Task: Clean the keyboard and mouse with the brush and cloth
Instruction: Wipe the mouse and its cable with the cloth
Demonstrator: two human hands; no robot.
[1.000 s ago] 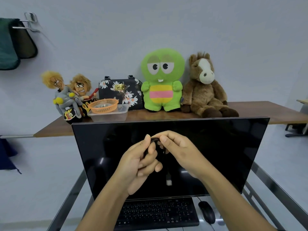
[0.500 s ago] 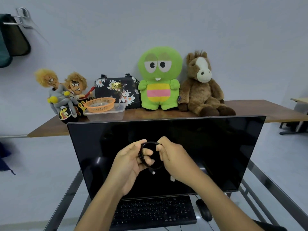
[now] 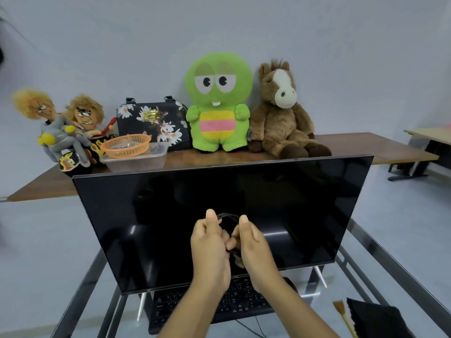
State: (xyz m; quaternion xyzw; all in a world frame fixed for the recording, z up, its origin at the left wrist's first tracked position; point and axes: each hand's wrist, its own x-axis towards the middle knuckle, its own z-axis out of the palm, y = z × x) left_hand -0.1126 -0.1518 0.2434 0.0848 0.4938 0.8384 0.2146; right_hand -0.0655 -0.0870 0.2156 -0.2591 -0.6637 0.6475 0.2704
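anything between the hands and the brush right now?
Yes: both the left hand and right hand grip a coiled black cable before the monitor. The brush lies untouched beside the black cloth, lower right.

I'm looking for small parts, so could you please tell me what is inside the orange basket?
The orange basket sits on a clear plastic container. Something small and greyish shows at its bottom, too blurred to identify. The near wall hides the rest of the inside.

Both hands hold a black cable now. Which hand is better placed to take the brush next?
Probably the right hand: the brush lies at the lower right on the glass desk, on that hand's side. The left hand would have to cross over.
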